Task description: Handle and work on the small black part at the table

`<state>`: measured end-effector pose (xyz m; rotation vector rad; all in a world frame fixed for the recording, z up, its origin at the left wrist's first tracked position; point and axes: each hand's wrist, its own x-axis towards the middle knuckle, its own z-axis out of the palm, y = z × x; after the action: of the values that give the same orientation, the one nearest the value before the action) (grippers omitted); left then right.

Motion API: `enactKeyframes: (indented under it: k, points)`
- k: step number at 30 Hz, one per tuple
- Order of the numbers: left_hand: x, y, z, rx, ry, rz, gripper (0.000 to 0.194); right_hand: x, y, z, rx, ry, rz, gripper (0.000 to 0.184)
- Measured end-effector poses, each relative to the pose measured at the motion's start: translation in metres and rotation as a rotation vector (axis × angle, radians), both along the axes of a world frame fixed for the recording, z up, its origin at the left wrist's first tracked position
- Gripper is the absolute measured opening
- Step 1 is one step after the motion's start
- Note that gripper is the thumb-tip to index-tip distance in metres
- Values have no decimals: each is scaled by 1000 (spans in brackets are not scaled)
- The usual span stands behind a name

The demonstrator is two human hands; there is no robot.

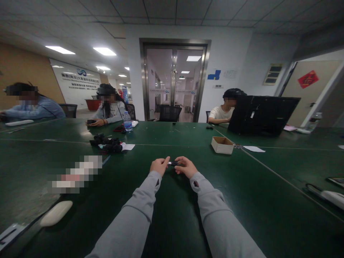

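Between my two hands, just above the green table (172,200), is a small black cylinder (173,163) with a silver band; its exact kind is too small to tell. My left hand (158,166) pinches the silver end, with the thumb on top. At the other end, the thumb and fingers of my right hand (188,167) close on the black part. The cylinder lies roughly level, and its ends are partly covered by my fingers.
An open cardboard box (222,147) stands ahead right beside white paper (254,148). Tangled black items (106,144) and a water bottle (127,122) are ahead left. A white rounded object (57,213) lies near left. Three people sit across, one behind a black monitor (262,114).
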<state>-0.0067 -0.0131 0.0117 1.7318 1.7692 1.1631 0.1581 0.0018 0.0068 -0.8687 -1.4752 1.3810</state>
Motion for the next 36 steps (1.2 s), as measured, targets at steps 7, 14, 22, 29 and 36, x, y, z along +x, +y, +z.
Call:
enactKeyframes:
  k: [7, 14, 22, 29, 36]
  points:
    - [-1, 2, -2, -8, 22, 24, 55, 0, 1, -1, -1, -7, -8, 45]
    - [-2, 1, -1, -4, 2, 14, 54, -1, 1, 1, -47, -17, -22, 36]
    - [1, -1, 3, -47, -170, 5, 55, 0, 4, -2, -85, 26, -23, 30]
    - [0, 3, -3, -11, -104, -40, 52, 0, 4, -2, -81, 24, -32, 31]
    - [1, 4, -4, -3, -165, -72, 42, 0, 5, -5, -74, 33, -26, 37]
